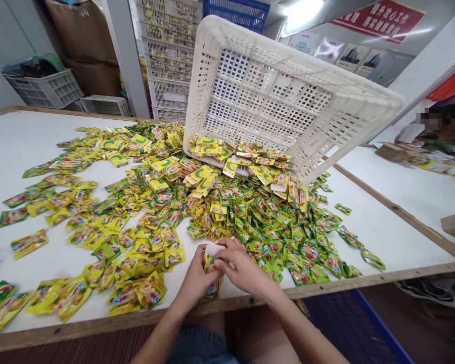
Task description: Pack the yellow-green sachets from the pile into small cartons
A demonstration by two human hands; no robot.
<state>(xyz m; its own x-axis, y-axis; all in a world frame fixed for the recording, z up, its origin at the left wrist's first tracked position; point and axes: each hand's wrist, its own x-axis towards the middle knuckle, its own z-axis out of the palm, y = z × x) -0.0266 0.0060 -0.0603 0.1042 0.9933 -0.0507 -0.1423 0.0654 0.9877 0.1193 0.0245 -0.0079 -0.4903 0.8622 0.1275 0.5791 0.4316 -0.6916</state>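
At the table's near edge, my left hand (pixel 197 277) is closed around a small carton (pixel 213 250), its white flap standing up between my hands. My right hand (pixel 239 264) has its fingers bent over the same carton from the other side, gripping near the flap. Most of the carton is hidden by my fingers. Yellow candy packets (pixel 144 290) lie left of my hands, and green candy packets (pixel 299 242) are heaped to the right. Beyond them, yellow-green flat cartons (pixel 202 177) spill from a tilted white plastic crate (pixel 307 65) onto the heap.
The white table (pixel 34 134) has a raised wooden edge (pixel 398 212) on its right side. Stacked crates (pixel 170 55) stand behind it. A blue crate (pixel 349 323) sits below the front edge. At the far right is another person (pixel 449 124) beside cardboard boxes (pixel 394 151).
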